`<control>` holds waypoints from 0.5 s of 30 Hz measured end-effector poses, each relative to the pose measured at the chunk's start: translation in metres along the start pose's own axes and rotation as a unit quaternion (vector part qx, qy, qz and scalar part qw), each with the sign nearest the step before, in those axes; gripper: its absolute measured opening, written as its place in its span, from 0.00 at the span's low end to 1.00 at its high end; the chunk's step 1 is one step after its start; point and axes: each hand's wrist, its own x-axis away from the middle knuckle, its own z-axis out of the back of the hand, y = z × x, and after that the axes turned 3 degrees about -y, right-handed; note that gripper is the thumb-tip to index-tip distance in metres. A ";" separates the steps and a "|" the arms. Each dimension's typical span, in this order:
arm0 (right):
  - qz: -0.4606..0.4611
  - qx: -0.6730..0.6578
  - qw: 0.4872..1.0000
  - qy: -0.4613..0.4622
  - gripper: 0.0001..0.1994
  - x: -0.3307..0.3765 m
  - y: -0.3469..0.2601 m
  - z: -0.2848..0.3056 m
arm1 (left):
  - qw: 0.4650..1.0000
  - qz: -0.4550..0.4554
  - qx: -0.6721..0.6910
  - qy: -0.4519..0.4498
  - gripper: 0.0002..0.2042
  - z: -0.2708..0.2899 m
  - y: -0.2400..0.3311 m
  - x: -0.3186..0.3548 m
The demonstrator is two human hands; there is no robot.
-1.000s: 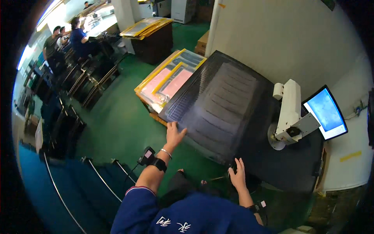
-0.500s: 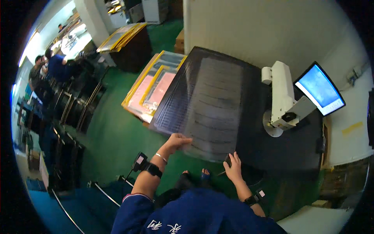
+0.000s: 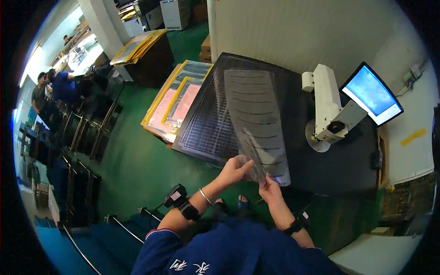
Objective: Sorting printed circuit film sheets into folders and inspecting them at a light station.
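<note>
While the left hand and right hand each pinch the bunched near end of a translucent lined sheet, one layer or two hard to tell, its flatter length runs far over a dark gridded panel; step in hand, seemingly, raising that end; next move calls for even, gentle tension.

Workshop with monitor, stacked panels

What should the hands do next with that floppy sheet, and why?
Maybe the left hand should ease a little away from the right hand to smooth the see-through sheet, because its near edge looks bunched where both hands pinch it, while most of it lies spread out over the dark table.
</note>
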 end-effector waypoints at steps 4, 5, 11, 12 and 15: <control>-0.001 0.001 1.000 -0.021 0.11 0.019 -0.011 -0.023 | 0.982 0.008 0.184 0.049 0.30 0.050 -0.017 0.012; 0.000 0.002 1.000 -0.027 0.11 0.028 -0.008 -0.033 | 0.993 -0.029 0.054 0.103 0.28 0.068 -0.044 0.005; 0.123 0.141 0.978 -0.096 0.10 0.040 -0.010 0.001 | 0.820 -0.117 -0.516 0.217 0.24 0.082 -0.123 -0.009; 0.129 0.130 0.982 -0.034 0.09 0.046 -0.010 0.006 | 0.832 -0.083 -0.517 0.184 0.24 0.078 -0.125 -0.007; 0.092 0.109 0.990 -0.002 0.07 0.043 -0.014 0.005 | 0.816 -0.120 -0.526 0.210 0.24 0.081 -0.130 -0.010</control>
